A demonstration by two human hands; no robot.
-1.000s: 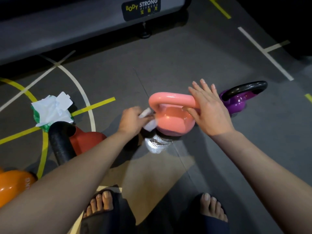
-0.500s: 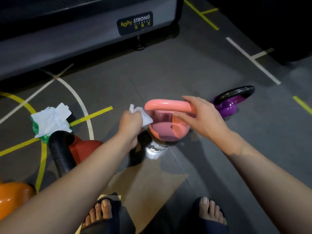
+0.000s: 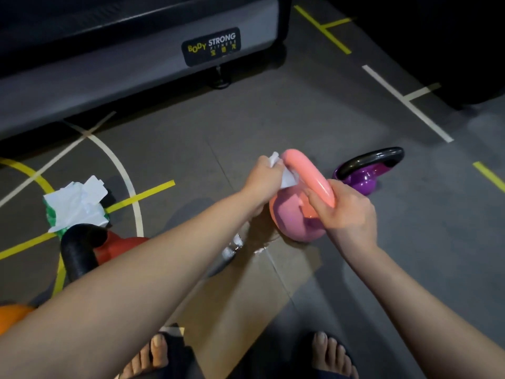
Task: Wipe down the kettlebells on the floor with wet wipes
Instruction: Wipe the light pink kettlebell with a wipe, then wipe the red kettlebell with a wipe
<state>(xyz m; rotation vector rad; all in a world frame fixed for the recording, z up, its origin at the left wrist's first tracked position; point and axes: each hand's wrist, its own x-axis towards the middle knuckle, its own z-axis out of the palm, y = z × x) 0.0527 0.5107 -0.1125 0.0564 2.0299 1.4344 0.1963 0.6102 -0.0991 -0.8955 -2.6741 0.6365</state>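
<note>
A pink kettlebell (image 3: 293, 214) is tilted at the middle of the floor, its handle turned toward me. My right hand (image 3: 345, 212) grips the near end of that handle. My left hand (image 3: 263, 179) holds a crumpled white wet wipe (image 3: 285, 177) against the far end of the handle. A purple kettlebell (image 3: 363, 177) with a black handle lies on the floor just right of the pink one. A red kettlebell (image 3: 117, 246) with a black handle stands at the left, and part of an orange kettlebell (image 3: 12, 317) shows at the left edge.
A green wet wipe pack (image 3: 75, 205) with white wipes pulled out lies left of the red kettlebell. A grey machine base (image 3: 136, 61) labelled BODY STRONG runs along the back. A wet patch (image 3: 232, 247) shines on the floor. My bare feet (image 3: 332, 354) are at the bottom.
The pink kettlebell has tipped and turned, so its handle now points toward me. My right hand went from resting flat on the handle to gripping it. My left hand moved the wipe up onto the handle.
</note>
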